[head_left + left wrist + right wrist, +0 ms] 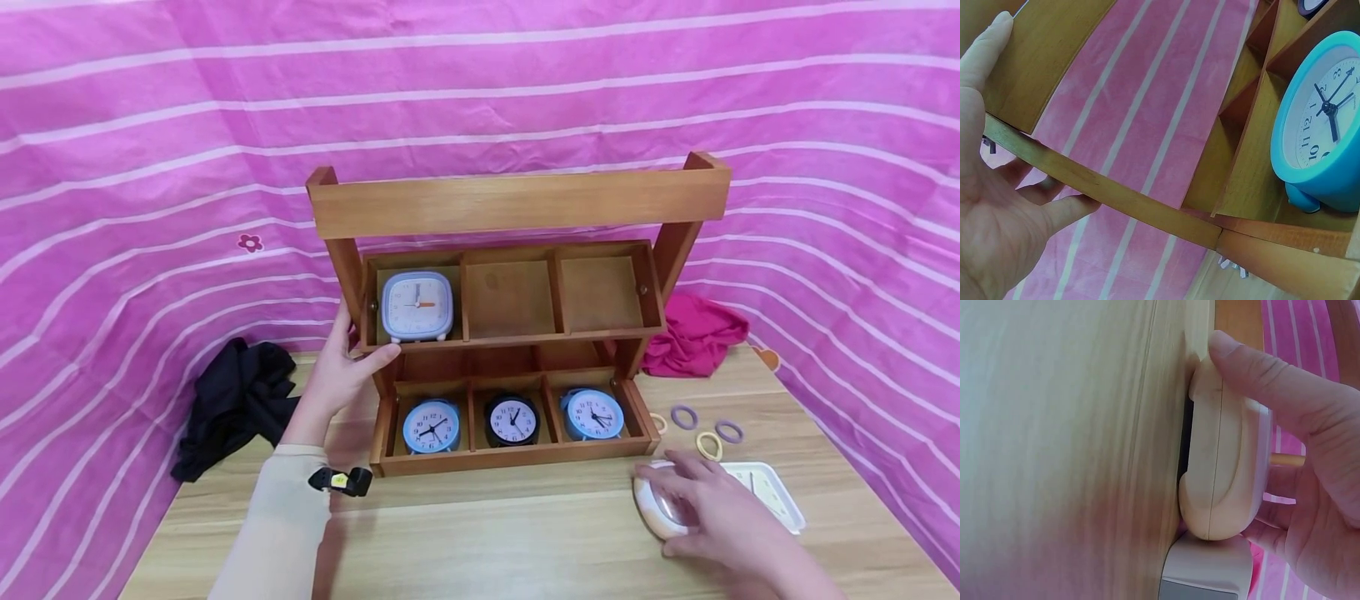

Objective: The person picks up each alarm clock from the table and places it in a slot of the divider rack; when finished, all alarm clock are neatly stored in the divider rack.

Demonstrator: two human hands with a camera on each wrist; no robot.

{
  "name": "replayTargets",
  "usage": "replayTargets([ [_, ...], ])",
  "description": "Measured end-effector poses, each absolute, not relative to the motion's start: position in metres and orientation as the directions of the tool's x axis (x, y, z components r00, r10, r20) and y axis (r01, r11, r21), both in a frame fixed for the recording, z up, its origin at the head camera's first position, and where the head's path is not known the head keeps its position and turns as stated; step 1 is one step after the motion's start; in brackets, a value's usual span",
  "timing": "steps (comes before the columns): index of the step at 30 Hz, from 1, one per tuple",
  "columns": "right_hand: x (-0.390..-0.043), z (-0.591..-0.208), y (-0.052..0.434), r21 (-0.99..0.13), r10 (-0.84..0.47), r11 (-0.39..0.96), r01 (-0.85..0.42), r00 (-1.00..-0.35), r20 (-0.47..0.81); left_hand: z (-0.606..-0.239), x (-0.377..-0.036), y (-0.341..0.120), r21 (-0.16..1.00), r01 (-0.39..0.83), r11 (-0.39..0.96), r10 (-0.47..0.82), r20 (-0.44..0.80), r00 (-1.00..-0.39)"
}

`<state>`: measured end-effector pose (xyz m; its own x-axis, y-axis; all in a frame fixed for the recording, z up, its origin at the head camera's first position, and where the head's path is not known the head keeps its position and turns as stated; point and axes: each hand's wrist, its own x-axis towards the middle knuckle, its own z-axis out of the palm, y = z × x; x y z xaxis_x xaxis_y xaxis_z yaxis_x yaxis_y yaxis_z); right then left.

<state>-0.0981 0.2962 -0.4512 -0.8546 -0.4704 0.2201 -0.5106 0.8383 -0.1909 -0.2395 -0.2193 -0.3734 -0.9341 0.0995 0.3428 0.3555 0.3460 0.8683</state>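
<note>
My left hand (335,379) grips the left side of a two-tier wooden rack (517,204), thumb against the upper tray and fingers around the side post (1116,187). A pale square alarm clock (417,306) stands in the upper tray's left compartment. In the lower tray sit a blue clock (431,427), a black clock (512,420) and another blue clock (592,414), one per compartment. At the right, my right hand (716,512) holds a cream rounded clock (1216,456) at the tabletop, thumb and fingers on opposite sides, partly covering its face.
A white rectangular clock (765,492) lies beside the right hand. Several purple and yellow rings (708,446) lie behind it. Black cloth (236,400) is at the left and red cloth (693,337) behind the rack's right side. A pink striped curtain (480,75) surrounds the table.
</note>
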Motion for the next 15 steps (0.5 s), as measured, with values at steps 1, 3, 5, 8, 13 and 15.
replayTargets([
  [1,-0.098,-0.451,0.297,-0.190,-0.474,0.837,-0.513,-0.853,0.217,-0.373,-0.239,-0.219,0.868,0.354,0.348,0.099,0.341,-0.935],
  [3,-0.099,-0.450,0.296,-0.184,-0.478,0.836,-0.516,-0.851,0.216,-0.374,-0.239,-0.219,0.871,0.348,0.347,0.095,0.337,-0.937],
  [5,-0.099,-0.450,0.295,-0.180,-0.482,0.835,-0.520,-0.849,0.217,-0.373,-0.239,-0.219,0.871,0.348,0.348,0.094,0.337,-0.937],
  [8,-0.098,-0.450,0.292,-0.184,-0.480,0.836,-0.518,-0.851,0.216,-0.374,-0.240,-0.220,0.873,0.351,0.339,0.099,0.338,-0.936],
  [13,-0.094,-0.445,0.286,-0.216,-0.443,0.846,-0.488,-0.868,0.225,-0.375,-0.240,-0.220,0.879,0.356,0.318,0.111,0.338,-0.934],
  [15,-0.094,-0.439,0.282,-0.217,-0.430,0.848,-0.484,-0.867,0.252,-0.375,-0.240,-0.220,0.879,0.354,0.320,0.108,0.337,-0.935],
])
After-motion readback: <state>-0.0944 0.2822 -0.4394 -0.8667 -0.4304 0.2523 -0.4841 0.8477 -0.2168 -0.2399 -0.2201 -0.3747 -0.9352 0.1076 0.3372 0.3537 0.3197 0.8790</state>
